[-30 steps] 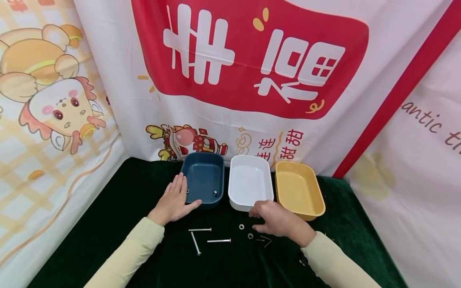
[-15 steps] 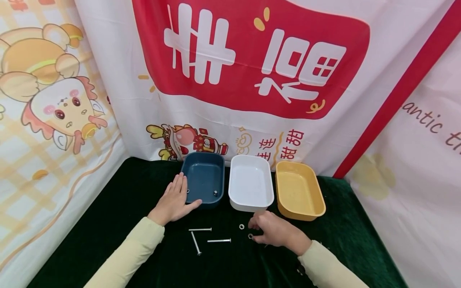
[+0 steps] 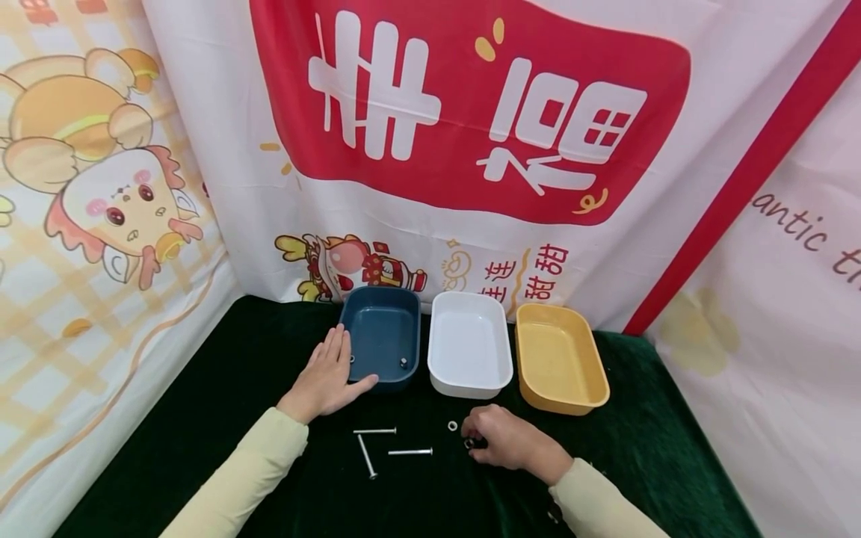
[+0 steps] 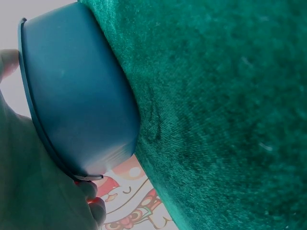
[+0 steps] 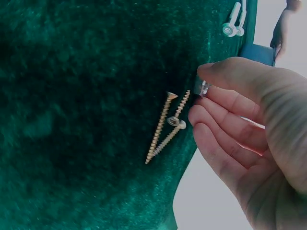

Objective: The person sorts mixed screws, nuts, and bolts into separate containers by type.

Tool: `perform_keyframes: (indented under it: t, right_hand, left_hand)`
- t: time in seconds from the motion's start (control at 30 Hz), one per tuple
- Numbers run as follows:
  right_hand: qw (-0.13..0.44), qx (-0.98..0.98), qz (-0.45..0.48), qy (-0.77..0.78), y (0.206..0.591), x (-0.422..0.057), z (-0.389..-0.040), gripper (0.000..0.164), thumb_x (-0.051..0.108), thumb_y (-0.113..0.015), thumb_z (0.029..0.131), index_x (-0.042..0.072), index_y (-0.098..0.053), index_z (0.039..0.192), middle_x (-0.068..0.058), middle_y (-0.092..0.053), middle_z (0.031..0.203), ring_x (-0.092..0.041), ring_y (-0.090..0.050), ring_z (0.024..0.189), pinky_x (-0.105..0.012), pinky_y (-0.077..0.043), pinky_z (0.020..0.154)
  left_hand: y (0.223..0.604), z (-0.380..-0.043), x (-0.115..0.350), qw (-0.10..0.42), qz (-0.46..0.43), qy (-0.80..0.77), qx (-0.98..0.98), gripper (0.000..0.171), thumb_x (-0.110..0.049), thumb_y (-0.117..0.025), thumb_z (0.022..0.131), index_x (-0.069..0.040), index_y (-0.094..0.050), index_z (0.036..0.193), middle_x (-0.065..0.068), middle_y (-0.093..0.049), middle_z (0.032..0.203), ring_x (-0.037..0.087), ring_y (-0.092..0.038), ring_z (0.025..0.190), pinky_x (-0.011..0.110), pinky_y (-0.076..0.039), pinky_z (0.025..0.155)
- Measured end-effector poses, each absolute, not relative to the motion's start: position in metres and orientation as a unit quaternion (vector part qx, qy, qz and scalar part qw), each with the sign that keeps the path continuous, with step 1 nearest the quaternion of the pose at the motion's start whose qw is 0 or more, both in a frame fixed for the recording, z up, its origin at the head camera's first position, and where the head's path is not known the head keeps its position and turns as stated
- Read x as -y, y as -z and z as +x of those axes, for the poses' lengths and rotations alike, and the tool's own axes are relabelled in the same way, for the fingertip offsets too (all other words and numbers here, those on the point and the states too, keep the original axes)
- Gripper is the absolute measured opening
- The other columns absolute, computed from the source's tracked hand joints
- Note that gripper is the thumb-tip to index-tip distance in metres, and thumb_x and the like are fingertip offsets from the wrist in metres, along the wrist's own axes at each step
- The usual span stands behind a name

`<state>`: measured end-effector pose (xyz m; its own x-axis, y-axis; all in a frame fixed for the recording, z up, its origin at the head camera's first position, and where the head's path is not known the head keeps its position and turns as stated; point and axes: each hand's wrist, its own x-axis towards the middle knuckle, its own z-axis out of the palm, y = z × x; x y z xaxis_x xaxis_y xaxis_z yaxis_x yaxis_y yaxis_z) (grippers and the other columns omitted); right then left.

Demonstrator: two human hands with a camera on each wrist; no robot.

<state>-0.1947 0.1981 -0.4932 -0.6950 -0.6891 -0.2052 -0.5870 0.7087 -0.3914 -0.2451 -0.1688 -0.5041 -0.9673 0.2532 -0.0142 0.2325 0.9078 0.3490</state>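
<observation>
My left hand (image 3: 324,377) rests with straight fingers along the left rim of the blue plastic box (image 3: 382,329), its thumb at the front edge. Inside that box lie two small nuts; one nut (image 3: 403,362) sits toward the right. Thumb and fingertips of my right hand (image 3: 511,437) pinch a hex nut (image 5: 204,88) low over the green cloth. Another nut (image 3: 453,426) lies just left of those fingers. Beside the right hand, three wood screws (image 5: 160,127) lie crossed on the cloth, best seen in the right wrist view.
A white box (image 3: 469,344) and a yellow box (image 3: 561,355) stand in a row right of the blue one. Three long bolts (image 3: 410,451) lie on the green cloth (image 3: 303,493) between the arms. Printed fabric (image 3: 464,112) hangs behind and at both sides.
My right hand has moved down from the white box's front edge to the nut, and its fingers have closed around it. The left hand has stayed on the blue box.
</observation>
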Motion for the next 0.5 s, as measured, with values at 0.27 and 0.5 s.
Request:
perform_keyframes:
  t: [0.27,0.5]
  right_hand:
    - [0.160,-0.908,-0.356,0.149,0.4974,-0.1975,-0.1952,0.019,0.015,-0.081,0.092,0.013,-0.077,0.111,0.001,-0.071,0.103,0.000,-0.065,0.089,-0.019,-0.059,0.078]
    - [0.156,-0.908,-0.360,0.146,0.4985,-0.1965,-0.1950,0.018,0.013,-0.081,0.092,0.014,-0.078,0.110,0.002,-0.072,0.103,0.000,-0.065,0.089,-0.018,-0.059,0.078]
  left_hand:
    - [0.5045,-0.2464,0.1688,0.031,0.122,-0.173,-0.977,0.112,-0.071,-0.053,0.100,0.007,-0.008,0.166,0.024,0.000,0.177,0.046,-0.002,0.165,0.063,-0.010,0.133]
    - [0.5056,-0.2454,0.1696,0.027,0.121,-0.170,-0.978,0.112,-0.072,-0.052,0.099,0.008,-0.010,0.166,0.025,-0.001,0.177,0.047,-0.004,0.165,0.064,-0.012,0.133]
